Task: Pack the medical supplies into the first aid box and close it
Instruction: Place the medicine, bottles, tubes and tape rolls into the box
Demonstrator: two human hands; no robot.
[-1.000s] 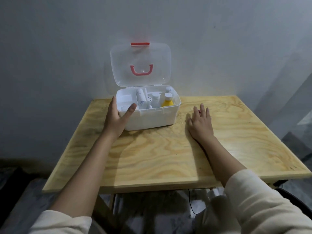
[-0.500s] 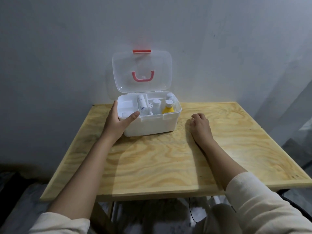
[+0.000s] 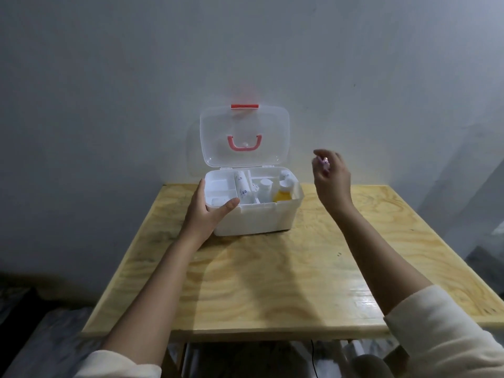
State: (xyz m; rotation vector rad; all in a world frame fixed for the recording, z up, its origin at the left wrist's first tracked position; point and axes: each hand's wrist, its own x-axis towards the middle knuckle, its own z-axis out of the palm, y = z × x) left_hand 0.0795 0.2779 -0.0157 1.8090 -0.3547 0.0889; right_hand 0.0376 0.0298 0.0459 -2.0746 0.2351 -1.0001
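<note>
At the back of the table point(image 3: 272, 282) sits the first aid box point(image 3: 256, 214), lid point(image 3: 244, 137) up, bottles point(image 3: 266, 189) inside. Left hand point(image 3: 203, 214) has its fingers clamped on the box's left corner. Right hand point(image 3: 331, 178) hangs in the air right of it, fingers curled together, maybe pinching something tiny, can't tell.

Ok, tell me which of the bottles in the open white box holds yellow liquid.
The small white-capped bottle at the box's front right; the white bottle left of it shows no yellow.
</note>
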